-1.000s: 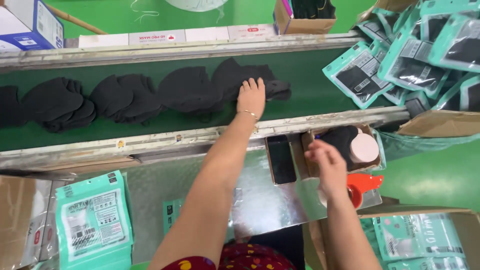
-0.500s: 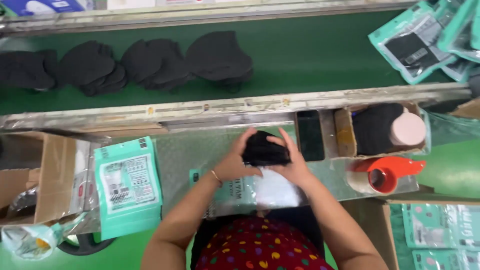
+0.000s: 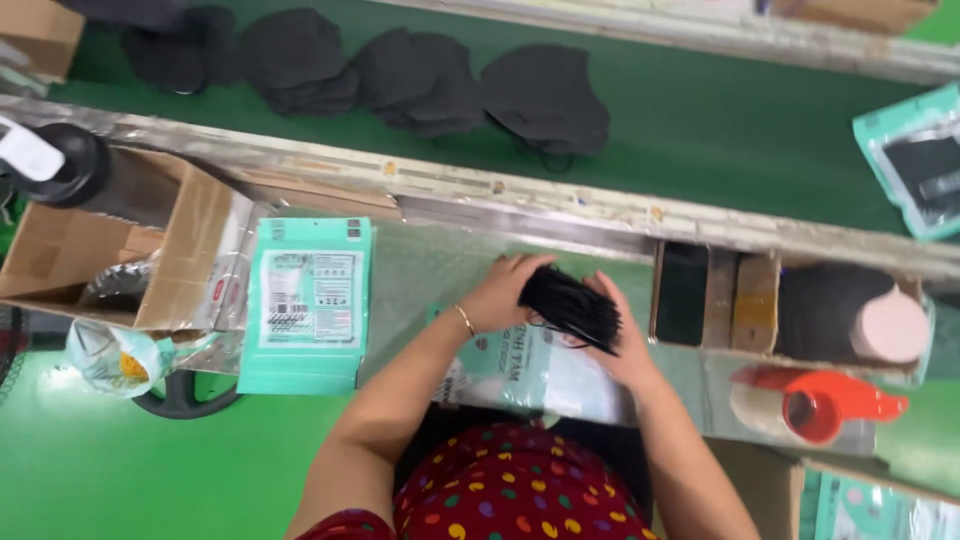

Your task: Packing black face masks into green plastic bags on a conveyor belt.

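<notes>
A stack of black face masks [image 3: 568, 305] is pressed between my two hands above the metal worktop [image 3: 430, 262]. My left hand [image 3: 503, 292] grips its left end, and my right hand [image 3: 620, 335] closes on the right end. Under the hands lies a teal and white pouch [image 3: 520, 365], flat on the worktop. Several more piles of black masks [image 3: 420, 80] lie in a row on the green conveyor belt [image 3: 720, 120] beyond the metal rail.
A stack of teal pouches [image 3: 308, 300] lies left of my hands, next to an open cardboard box [image 3: 120, 240]. A black phone [image 3: 682, 293], a box with black masks and a pink lid [image 3: 890, 325], and a red tape dispenser [image 3: 820, 400] sit to the right.
My left hand took a mask stack off the belt and brought it to the worktop, where both hands now hold it. The view has shifted left and down.
</notes>
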